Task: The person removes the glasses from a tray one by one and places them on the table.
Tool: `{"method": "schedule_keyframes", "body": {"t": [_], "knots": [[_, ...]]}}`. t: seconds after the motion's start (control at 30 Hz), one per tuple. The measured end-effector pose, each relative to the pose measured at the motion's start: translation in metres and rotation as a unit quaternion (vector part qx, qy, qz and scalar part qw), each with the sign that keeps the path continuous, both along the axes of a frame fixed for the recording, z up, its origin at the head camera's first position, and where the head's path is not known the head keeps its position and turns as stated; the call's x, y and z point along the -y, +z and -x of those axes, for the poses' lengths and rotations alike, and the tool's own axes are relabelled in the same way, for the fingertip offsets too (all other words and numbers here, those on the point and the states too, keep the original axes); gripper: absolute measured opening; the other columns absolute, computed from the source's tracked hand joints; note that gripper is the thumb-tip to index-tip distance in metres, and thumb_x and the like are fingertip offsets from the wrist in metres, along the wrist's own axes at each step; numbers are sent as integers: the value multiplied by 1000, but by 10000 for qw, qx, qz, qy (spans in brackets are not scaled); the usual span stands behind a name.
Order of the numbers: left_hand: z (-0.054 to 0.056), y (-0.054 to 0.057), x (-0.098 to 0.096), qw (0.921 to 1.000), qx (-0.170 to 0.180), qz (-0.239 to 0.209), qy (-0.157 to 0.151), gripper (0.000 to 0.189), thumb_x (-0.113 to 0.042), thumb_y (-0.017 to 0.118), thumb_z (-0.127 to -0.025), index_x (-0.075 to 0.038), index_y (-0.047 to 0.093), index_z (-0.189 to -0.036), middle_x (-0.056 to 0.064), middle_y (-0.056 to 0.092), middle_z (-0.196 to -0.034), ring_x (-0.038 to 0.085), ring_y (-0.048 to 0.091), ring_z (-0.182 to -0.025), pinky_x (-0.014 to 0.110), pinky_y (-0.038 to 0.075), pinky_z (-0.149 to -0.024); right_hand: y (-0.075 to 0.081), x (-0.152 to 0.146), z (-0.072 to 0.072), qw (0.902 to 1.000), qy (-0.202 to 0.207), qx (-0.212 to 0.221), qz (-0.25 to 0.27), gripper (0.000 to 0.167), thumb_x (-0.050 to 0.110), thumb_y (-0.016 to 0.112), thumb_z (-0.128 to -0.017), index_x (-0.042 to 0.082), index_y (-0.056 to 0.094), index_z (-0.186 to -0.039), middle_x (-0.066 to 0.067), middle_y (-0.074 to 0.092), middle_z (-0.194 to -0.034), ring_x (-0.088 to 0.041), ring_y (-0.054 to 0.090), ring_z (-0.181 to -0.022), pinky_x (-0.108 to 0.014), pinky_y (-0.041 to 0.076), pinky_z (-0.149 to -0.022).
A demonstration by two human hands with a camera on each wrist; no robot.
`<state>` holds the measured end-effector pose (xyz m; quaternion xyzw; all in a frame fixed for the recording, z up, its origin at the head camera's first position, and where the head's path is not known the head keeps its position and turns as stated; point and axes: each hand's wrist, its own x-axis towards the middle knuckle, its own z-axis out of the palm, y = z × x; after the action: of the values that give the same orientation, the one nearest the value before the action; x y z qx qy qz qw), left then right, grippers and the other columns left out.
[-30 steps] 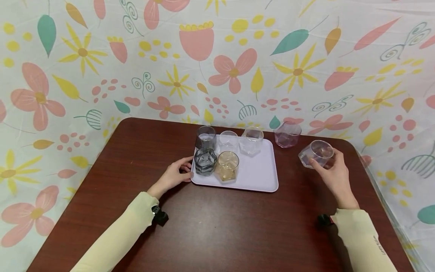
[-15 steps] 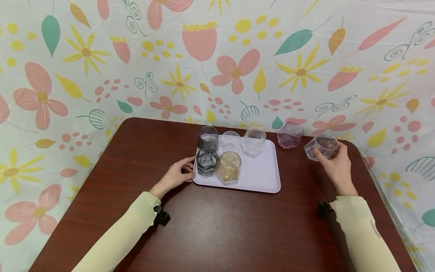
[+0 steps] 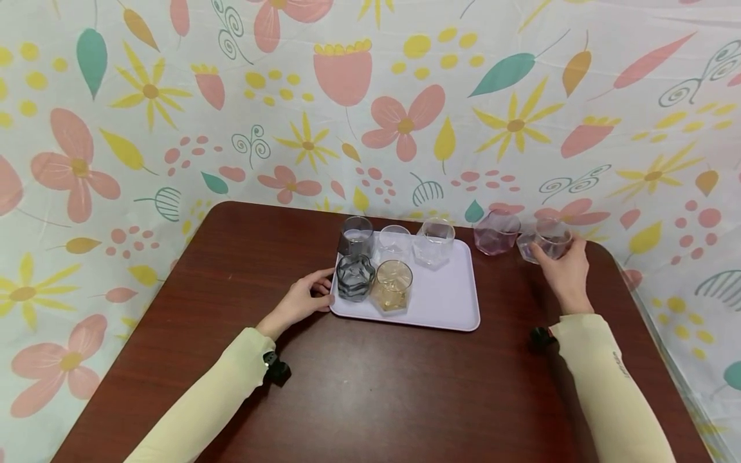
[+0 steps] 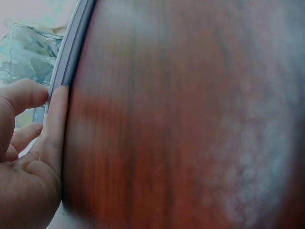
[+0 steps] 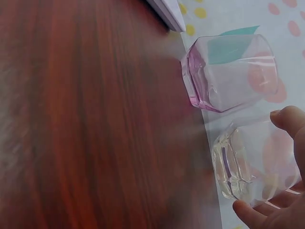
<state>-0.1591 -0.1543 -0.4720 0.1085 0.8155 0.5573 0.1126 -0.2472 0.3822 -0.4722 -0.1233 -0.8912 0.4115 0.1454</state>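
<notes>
My right hand (image 3: 564,270) grips a clear drinking glass (image 3: 552,236) at the back right of the table, thumb on one side and fingers on the other. Close to its left stands a pink-tinted glass (image 5: 228,74). From the head view I cannot tell whether the held glass touches the table. My left hand (image 3: 301,299) holds the left edge of a pale lilac tray (image 3: 442,302); in the left wrist view its fingers (image 4: 57,109) meet the rim. On the tray are a dark wavy glass (image 3: 356,278), an amber glass (image 3: 392,286), a smoky glass (image 3: 356,236) and clear glasses (image 3: 433,243).
The brown wooden table (image 3: 370,392) extends under everything, with rounded back corners. Behind its far edge hangs a flower-patterned cloth (image 3: 231,83), close to the back row of glasses. The tray's right half shows bare surface.
My right hand has carried the clear glass away from me, toward the back edge and closer to the pink glass. The glass has become more upright. My left hand stays at the tray.
</notes>
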Motion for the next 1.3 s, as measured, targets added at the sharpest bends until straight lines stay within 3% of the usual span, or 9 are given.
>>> {"method": "schedule_keyframes", "body": {"t": [0.13, 0.3, 0.53, 1.03, 1.3], "knots": [[-4, 6, -2, 9999, -95, -31, -9, 60, 10, 67, -91, 12, 48, -148, 31, 60, -117, 37, 63, -103, 37, 67, -72, 0, 1, 6, 9998, -138, 42, 108, 87, 41, 69, -97, -1, 24, -159, -29, 39, -155, -46, 41, -142, -60, 36, -118], [-3, 4, -4, 10000, -86, -22, 22, 61, 12, 66, -90, 10, 48, -148, 31, 60, -117, 40, 62, -105, 38, 67, -72, -4, 0, 9, 9995, -256, 76, 143, 87, 42, 69, -97, 1, 24, -159, -29, 39, -156, -46, 40, -143, -60, 34, -119], [12, -30, 0, 9999, -127, 64, 73, 63, 11, 67, -90, 8, 48, -150, 30, 60, -117, 38, 62, -105, 37, 67, -71, -9, -1, 12, 9987, -425, 179, 226, 90, 46, 70, -96, 2, 24, -159, -28, 40, -156, -46, 39, -143, -59, 33, -120], [12, -34, 4, 9999, -59, 40, 109, 64, 3, 72, -90, 0, 52, -151, 22, 63, -118, 33, 63, -106, 34, 66, -71, -8, -1, 15, 9993, -66, 285, 244, 94, 48, 67, -97, -1, 17, -159, -32, 31, -157, -50, 35, -143, -63, 32, -119], [12, -35, 3, 9997, -90, 150, 180, 64, 5, 70, -91, 5, 48, -151, 25, 61, -119, 35, 61, -108, 35, 67, -71, -4, 3, 4, 9991, 45, 352, 221, 93, 49, 64, -100, 1, 14, -161, -32, 35, -154, -46, 43, -136, -60, 42, -110]]}}
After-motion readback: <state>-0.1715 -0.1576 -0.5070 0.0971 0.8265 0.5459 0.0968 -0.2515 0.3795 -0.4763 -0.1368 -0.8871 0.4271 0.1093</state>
